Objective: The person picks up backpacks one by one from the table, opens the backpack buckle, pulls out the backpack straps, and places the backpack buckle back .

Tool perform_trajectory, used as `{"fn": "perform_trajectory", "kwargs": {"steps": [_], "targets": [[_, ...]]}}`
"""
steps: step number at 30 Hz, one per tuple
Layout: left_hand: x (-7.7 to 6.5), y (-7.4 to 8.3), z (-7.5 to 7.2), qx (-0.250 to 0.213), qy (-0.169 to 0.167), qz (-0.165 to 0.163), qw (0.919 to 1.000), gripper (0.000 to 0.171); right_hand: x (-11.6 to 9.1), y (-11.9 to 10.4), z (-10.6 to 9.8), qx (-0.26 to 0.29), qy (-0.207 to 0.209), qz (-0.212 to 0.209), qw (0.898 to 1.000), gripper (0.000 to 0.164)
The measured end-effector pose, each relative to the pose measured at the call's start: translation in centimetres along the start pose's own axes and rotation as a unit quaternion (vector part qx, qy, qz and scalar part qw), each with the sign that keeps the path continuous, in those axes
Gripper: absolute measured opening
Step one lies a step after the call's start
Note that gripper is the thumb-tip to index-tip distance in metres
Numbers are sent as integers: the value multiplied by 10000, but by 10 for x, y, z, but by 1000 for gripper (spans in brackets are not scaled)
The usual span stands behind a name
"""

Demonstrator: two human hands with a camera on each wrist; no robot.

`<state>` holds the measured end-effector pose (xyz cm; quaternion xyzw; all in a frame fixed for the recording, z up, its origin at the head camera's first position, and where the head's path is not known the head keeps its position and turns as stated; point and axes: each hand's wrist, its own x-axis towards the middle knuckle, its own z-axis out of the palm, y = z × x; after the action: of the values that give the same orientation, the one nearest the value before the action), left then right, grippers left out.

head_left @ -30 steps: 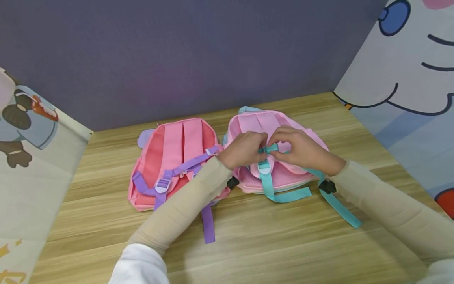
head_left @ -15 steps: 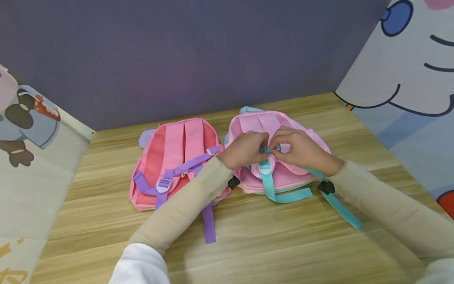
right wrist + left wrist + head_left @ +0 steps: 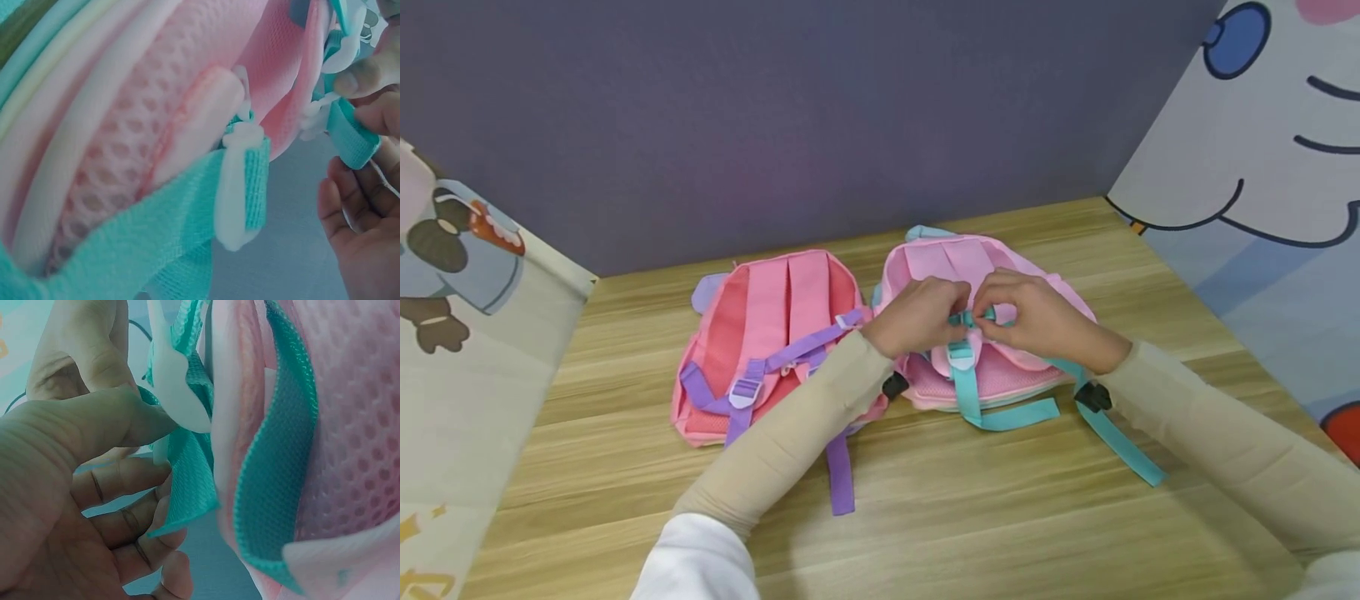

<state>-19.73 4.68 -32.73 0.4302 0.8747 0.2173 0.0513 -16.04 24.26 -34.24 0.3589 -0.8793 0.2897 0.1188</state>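
On the table lies a light pink backpack (image 3: 950,257), back panel up, with teal webbing straps and white plastic buckles. My left hand (image 3: 917,317) pinches a teal strap (image 3: 194,481) beside a white buckle (image 3: 178,387). Close against it, my right hand (image 3: 1030,312) pinches the same short stretch of strap between thumb and fingertip. In the right wrist view a folded teal strap end (image 3: 353,134) shows at the fingertips. How the strap threads through the buckle is partly hidden by fingers. A second white buckle (image 3: 960,354) lies just below the hands.
A coral-pink backpack (image 3: 767,292) with purple straps (image 3: 841,475) lies at the left, partly under the left forearm. Teal strap tails (image 3: 1018,414) and a black buckle (image 3: 1092,396) lie near the right forearm. A dark wall panel (image 3: 775,125) bounds the wooden table (image 3: 925,517).
My right thumb and fingertip have shifted slightly left along the teal strap, covering more of it and coming closer to the left fingers. The backpacks stay in place.
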Motion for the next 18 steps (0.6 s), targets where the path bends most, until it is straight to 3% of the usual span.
{"fn": "perform_trajectory", "kwargs": {"steps": [8,18], "targets": [[0,-1,-2,-17,128,208,9997,16,4,-1,3,98,-122,-23,9999,16],[1,1,-1,-62,86,105,9999,16,4,-3,4,-22,35,-32,10000,14]]}}
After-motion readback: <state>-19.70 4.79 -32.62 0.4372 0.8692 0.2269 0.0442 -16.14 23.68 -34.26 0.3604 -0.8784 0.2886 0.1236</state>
